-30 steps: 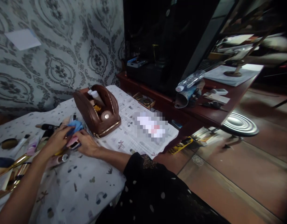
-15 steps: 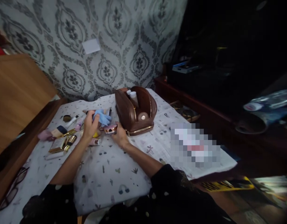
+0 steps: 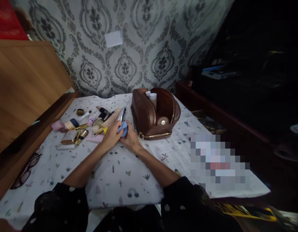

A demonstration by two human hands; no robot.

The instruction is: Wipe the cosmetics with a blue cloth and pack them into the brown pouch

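Note:
My left hand is closed on a bunched light-blue cloth. My right hand meets it, fingers curled around the round compact that showed clearly half a second ago; the hands and cloth now cover most of it. Just right of the hands stands a brown makeup bag, unzipped at the top, with white-capped bottles inside. Makeup lies left of and behind my hands: a silvery tube, a black-and-gold lipstick, a gold box and a pink makeup sponge.
A white printed cloth covers the table. Eyeglasses lie at its left edge, beside a wooden panel. A blurred-out item lies to the right. Patterned wallpaper rises behind, and a dark screen stands at right.
My left hand has brought the blue cloth right and down to my right hand, over the compact. My view has shifted, so the table and bag sit further right.

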